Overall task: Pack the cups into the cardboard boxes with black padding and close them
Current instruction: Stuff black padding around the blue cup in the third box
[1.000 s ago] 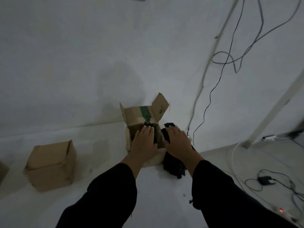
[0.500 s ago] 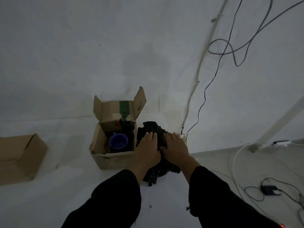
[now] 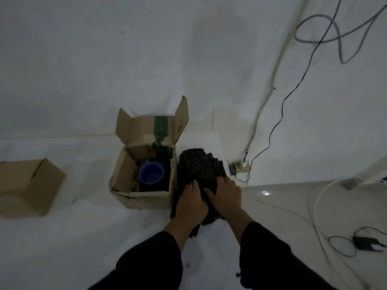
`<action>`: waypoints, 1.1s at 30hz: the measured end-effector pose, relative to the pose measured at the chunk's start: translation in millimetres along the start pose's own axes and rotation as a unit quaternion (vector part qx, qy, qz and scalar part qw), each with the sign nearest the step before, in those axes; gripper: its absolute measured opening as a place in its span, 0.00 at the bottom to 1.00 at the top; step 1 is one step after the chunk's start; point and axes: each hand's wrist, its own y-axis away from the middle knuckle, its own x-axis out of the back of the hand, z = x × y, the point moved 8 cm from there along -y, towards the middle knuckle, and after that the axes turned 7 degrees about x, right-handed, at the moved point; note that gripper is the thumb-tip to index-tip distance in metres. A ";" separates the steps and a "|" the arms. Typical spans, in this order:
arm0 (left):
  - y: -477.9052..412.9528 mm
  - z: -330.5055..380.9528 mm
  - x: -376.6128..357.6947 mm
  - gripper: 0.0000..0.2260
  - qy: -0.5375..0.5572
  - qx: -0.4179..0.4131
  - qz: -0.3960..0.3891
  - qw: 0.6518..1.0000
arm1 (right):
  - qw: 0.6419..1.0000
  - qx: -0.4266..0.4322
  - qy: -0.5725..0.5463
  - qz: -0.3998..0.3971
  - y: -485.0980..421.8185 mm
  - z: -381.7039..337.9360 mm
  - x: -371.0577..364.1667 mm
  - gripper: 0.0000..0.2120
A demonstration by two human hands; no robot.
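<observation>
1. A plain white wall (image 3: 146,59) fills the upper half of the view, rising behind the open cardboard box (image 3: 144,198).
2. A white work surface (image 3: 83,248) spreads beneath the open cardboard box and out to its left and towards the viewer. The light is dim.
3. A glossy pale floor (image 3: 293,206) lies lower down, well to the right of the box.
4. The open cardboard box stands near the middle of the view. Its flaps are raised, and the back flap carries a green printed band.
5. A closed cardboard box (image 3: 27,187) sits well to the left of the open box.
6. A sheet of black bubble padding (image 3: 199,166) lies on the surface, touching the open box's right side.
7. The left hand (image 3: 191,203) and right hand (image 3: 226,197), both in dark sleeves, lie palm down side by side on the near end of the padding, just right of the box. Their fingers are stretched out flat and grasp nothing.
8. A blue cup (image 3: 151,173) stands upright inside the open box on dark lining, its mouth facing up.
9. A black cable (image 3: 280,109) and a white conduit (image 3: 270,84) run down the wall to the right of the box, to a wall socket (image 3: 243,167).
10. A black charger (image 3: 364,242) with a looped cord lies on the floor, far right of the box.
</observation>
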 end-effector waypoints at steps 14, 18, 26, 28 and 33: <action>-7.7 15.5 37.8 0.24 0.295 0.062 0.058 0.952 | 0.866 -0.088 -0.491 0.034 5.4 -18.7 35.4 0.10; -4.2 18.0 59.1 0.20 0.402 0.092 0.066 0.908 | 0.813 -0.103 -0.573 0.003 4.6 -24.6 50.7 0.16; -2.6 19.2 88.1 0.25 0.454 0.102 0.029 0.885 | 0.805 -0.089 -0.586 -0.025 0.0 -36.2 69.0 0.27; -3.0 18.3 99.4 0.28 0.430 0.093 0.045 0.897 | 0.779 -0.094 -0.618 -0.041 -1.0 -42.8 66.2 0.27; 0.4 12.3 113.8 0.19 0.407 0.087 0.033 0.908 | 0.794 -0.102 -0.600 0.005 -6.7 -51.0 73.1 0.16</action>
